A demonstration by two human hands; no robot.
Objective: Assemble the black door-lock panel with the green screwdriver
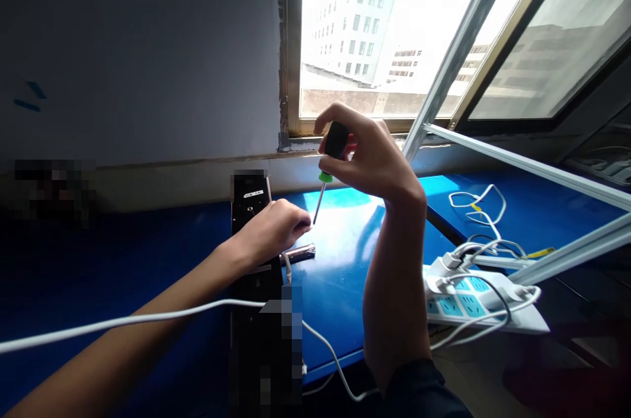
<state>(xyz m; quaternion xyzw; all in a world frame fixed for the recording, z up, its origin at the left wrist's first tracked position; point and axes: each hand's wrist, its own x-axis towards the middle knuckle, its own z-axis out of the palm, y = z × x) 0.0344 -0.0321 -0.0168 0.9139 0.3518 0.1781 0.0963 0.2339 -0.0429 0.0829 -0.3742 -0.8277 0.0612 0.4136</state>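
From the head camera, the person's right hand (pixel 369 158) is up at about 12 o'clock from the frame's centre, with its forearm rising from 6 o'clock in a dark sleeve (pixel 419 392). Its fingers and thumb close firmly around the black handle of a screwdriver (pixel 336 140), which has a green collar and a thin steel shaft pointing down toward 7 o'clock. The shaft's tip sits just beside the knuckles of the left hand (pixel 273 229), which reaches in from 8 o'clock.

The left hand is curled and lies over a black electronic door lock (pixel 251 200), standing lengthwise on the blue tabletop (pixel 340 286). Its fingers are hidden, so whether it actually grips the lock's edge cannot be told. The lock's lower part is pixelated. A chrome lever handle (pixel 298 254) lies against the lock, just below the left hand at about 5 o'clock from it.

A white cable (pixel 128 321) crosses the left forearm and loops past the lock toward 6 o'clock. At about 4 o'clock from the centre sits a white power strip (pixel 476 303) with teal sockets, plugged with white leads, and a looped white cord (pixel 478 204) lies beyond it. An open aluminium window frame (pixel 463 43) fills the top right.
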